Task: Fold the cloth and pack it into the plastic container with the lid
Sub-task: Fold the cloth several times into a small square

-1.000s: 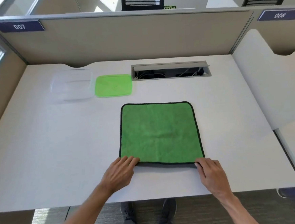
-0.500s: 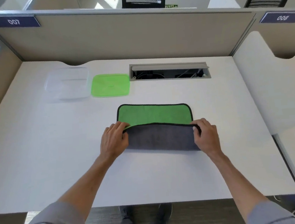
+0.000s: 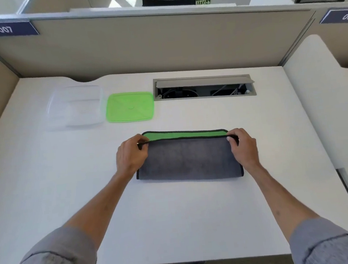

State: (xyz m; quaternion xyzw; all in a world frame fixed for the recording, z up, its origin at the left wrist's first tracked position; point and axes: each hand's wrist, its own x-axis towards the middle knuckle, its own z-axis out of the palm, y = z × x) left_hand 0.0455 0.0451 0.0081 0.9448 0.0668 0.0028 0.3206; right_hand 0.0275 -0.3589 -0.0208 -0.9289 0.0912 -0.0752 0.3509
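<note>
- Left hand [image 3: 131, 154] and right hand [image 3: 243, 146] each pinch a corner of the cloth [image 3: 189, 159], mid-worktop [image 3: 175, 219].
- Cloth appears soft, light, limp: grip at corners.
- Container [image 3: 75, 107] open; lid [image 3: 130, 107] beside it.

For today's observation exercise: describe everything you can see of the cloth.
The cloth looks soft and fleecy, green on one face, grey on the other, with black edging. It lies on the white desk, folded nearly in half, a green strip showing along the far edge. The left hand and right hand pinch its folded-over corners.
</note>
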